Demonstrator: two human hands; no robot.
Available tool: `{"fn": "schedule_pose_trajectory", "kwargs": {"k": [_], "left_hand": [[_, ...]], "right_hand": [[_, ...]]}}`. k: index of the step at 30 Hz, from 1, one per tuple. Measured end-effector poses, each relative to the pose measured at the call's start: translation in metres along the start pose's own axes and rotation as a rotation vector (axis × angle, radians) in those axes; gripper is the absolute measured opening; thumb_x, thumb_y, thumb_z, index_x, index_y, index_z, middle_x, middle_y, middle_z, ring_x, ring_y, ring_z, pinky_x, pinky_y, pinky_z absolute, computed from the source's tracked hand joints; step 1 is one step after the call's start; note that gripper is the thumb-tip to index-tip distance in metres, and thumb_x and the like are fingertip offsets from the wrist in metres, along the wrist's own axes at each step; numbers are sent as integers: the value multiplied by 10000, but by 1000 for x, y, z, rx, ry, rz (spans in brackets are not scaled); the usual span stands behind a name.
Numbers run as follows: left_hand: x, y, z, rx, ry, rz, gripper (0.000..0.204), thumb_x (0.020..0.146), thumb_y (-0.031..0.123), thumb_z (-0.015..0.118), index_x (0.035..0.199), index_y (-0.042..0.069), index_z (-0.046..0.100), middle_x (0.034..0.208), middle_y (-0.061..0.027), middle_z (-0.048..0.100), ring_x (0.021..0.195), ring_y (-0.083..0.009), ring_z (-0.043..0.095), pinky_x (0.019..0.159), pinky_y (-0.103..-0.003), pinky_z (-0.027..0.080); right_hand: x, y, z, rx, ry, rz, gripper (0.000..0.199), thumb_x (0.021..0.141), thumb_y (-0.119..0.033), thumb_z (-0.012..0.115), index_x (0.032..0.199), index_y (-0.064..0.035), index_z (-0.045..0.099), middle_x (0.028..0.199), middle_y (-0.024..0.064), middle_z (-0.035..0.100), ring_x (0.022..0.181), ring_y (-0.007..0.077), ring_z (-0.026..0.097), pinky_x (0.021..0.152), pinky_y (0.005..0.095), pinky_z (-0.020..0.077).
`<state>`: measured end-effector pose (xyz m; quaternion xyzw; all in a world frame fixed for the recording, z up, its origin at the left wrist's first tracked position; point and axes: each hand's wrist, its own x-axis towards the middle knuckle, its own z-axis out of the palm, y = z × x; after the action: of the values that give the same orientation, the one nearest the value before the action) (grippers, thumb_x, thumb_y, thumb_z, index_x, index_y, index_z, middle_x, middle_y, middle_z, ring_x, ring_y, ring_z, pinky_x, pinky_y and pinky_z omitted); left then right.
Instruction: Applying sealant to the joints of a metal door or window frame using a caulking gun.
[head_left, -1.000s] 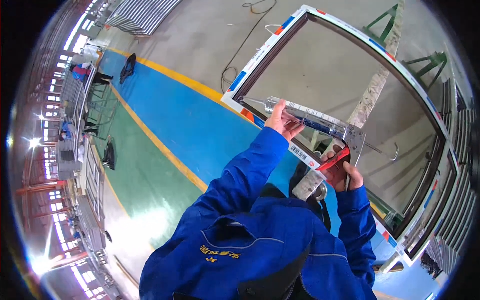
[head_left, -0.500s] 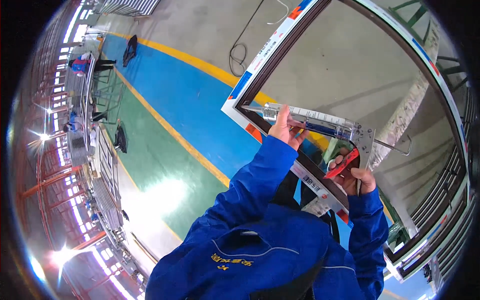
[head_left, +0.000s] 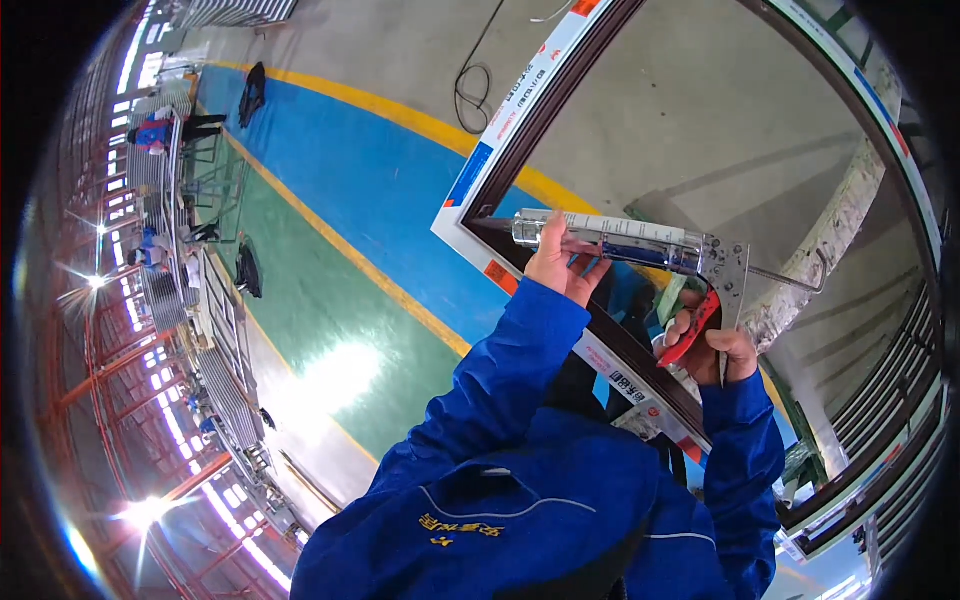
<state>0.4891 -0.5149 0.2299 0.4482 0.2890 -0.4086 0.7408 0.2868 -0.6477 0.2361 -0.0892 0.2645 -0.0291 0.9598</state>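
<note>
Status: the sealant gun (head_left: 650,245) is in hand, lying in both hands' fingers above the near edge of the frame (head_left: 520,105).

Left hand (head_left: 558,268): fingers wrapped around the forward barrel, thumb on top. Right hand (head_left: 730,345): fingers grasping the handle and its red trigger (head_left: 690,335); how far the trigger is pulled cannot be told. The plunger rod (head_left: 790,277) projects rearward, to the right of the right fingers; judged from this exposed length, the cartridge is probably not exhausted.

Done: the gun appears aligned. Its nozzle (head_left: 492,224), left of the left fingers, lies at the inner corner of the frame. Contact with the dark inner profile cannot be confirmed.

Left, as far as visible: no finished bead can be made out at the nozzle or along the profile beyond the left fingers. The far corners, well apart from both hands, have no tool at them. Work at this corner is therefore judged to be at an early stage.
</note>
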Motion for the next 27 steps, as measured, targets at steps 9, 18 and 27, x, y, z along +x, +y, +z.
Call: {"fn": "schedule_pose_trajectory", "kwargs": {"k": [9,18,27], "left_hand": [[5,1,-5,8,8,24,333,871,408,608,940,86,557,895,-73,614,927,-211,546,883,-431,474],[5,3,-4,15,17,64,368,852,428,626,927,72,569,824,-78,599,856,-195,557,831,-404,491],[3,4,-6,21,-19,56,310,885,408,591,958,108,558,899,-57,622,892,-200,565,858,-412,492]], "right_hand": [[13,-1,-13,115,-31,53,689,677,-120,578,1313,40,366,924,148,578,860,315,601,787,534,510],[18,-1,-10,99,-4,25,663,669,-123,575,1281,63,400,875,150,583,813,317,601,723,523,520],[20,-3,-9,54,-2,-1,651,668,-115,561,1274,68,405,838,160,583,770,316,599,691,513,526]]}}
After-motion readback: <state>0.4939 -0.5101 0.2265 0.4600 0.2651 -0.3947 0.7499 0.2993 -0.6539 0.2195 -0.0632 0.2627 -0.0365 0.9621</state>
